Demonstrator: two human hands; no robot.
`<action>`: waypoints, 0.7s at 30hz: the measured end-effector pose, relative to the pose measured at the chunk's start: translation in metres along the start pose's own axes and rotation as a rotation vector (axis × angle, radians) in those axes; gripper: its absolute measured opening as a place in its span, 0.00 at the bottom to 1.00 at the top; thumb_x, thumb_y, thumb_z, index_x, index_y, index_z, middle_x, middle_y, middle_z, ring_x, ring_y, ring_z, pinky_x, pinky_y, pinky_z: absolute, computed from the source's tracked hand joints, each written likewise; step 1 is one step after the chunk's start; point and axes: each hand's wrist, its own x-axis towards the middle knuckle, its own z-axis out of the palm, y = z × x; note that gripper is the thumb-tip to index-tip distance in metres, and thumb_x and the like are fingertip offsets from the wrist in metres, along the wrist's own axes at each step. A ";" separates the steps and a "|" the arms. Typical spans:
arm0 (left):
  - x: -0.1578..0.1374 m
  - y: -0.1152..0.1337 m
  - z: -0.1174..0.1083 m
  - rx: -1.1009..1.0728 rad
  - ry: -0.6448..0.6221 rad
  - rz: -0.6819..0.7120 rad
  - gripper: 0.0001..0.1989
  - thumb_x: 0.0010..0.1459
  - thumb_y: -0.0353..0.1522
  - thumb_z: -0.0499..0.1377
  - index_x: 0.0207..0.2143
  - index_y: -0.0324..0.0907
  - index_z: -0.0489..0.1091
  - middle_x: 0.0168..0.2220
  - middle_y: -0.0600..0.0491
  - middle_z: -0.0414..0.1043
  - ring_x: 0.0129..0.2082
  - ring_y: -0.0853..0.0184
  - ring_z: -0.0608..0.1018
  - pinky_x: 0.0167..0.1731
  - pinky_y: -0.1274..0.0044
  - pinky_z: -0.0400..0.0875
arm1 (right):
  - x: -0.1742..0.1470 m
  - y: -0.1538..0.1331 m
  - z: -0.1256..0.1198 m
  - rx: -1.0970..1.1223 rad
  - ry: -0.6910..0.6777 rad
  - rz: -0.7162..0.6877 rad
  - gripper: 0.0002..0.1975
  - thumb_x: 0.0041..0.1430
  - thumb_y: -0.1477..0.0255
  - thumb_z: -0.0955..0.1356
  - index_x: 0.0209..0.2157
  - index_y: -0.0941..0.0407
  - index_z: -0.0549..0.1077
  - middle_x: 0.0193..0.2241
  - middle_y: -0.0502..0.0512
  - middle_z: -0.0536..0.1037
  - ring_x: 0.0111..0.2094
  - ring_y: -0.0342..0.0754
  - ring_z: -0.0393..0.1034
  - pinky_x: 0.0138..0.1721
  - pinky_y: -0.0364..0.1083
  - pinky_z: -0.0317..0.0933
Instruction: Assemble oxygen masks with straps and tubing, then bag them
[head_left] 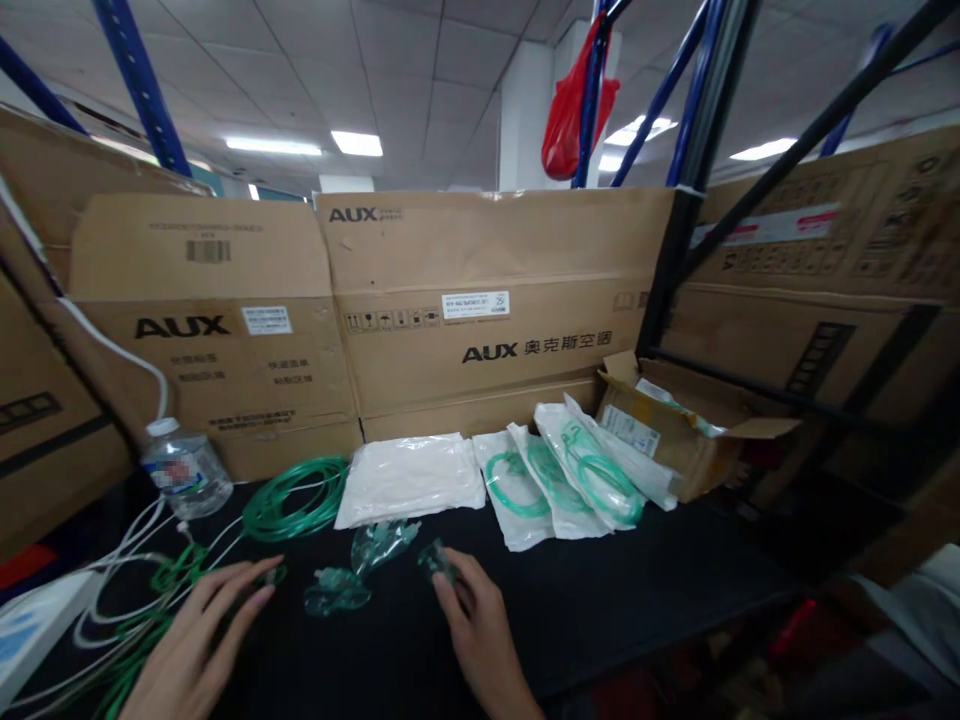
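Observation:
My left hand (206,630) is at the lower left, its thumb and fingertips closed on a small green piece (279,575), perhaps a tube end; its exact kind is unclear. To the right, my right hand (480,615) pinches a small clear-green plastic part (433,560) just above the black table. Between the hands lie a crumpled clear-green plastic mask (337,592) and, behind it, another clear-green mask-like piece (381,545). A coil of green tubing (289,500) rests behind my left hand. Loose green tubing (135,665) runs under and beside that hand.
White flat packages (416,480) lie at the back, beside several clear packets with green tubing (566,480). An open cardboard box (675,430) stands at right. A water bottle (187,475), white cables (105,605) and a white power strip (45,635) are at left. Large cartons (487,260) wall the back.

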 end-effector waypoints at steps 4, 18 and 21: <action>-0.020 0.067 0.014 -0.456 0.009 -0.388 0.28 0.55 0.55 0.64 0.48 0.44 0.79 0.46 0.48 0.83 0.44 0.56 0.82 0.47 0.69 0.77 | 0.001 -0.004 -0.008 0.200 0.018 0.160 0.23 0.68 0.55 0.66 0.52 0.59 0.78 0.44 0.63 0.84 0.45 0.56 0.81 0.47 0.53 0.75; -0.039 0.130 0.079 -0.772 -0.112 -0.704 0.21 0.50 0.48 0.71 0.40 0.42 0.82 0.40 0.46 0.85 0.33 0.62 0.85 0.39 0.76 0.79 | -0.001 -0.003 -0.014 0.482 -0.232 0.452 0.19 0.64 0.55 0.71 0.45 0.55 0.73 0.26 0.51 0.80 0.25 0.47 0.77 0.22 0.41 0.62; -0.041 0.132 0.079 -0.813 -0.121 -0.731 0.21 0.49 0.46 0.73 0.40 0.42 0.82 0.40 0.46 0.85 0.34 0.62 0.85 0.39 0.76 0.79 | -0.001 -0.002 -0.014 0.467 -0.293 0.466 0.19 0.62 0.56 0.72 0.47 0.54 0.73 0.33 0.55 0.83 0.30 0.50 0.79 0.27 0.44 0.68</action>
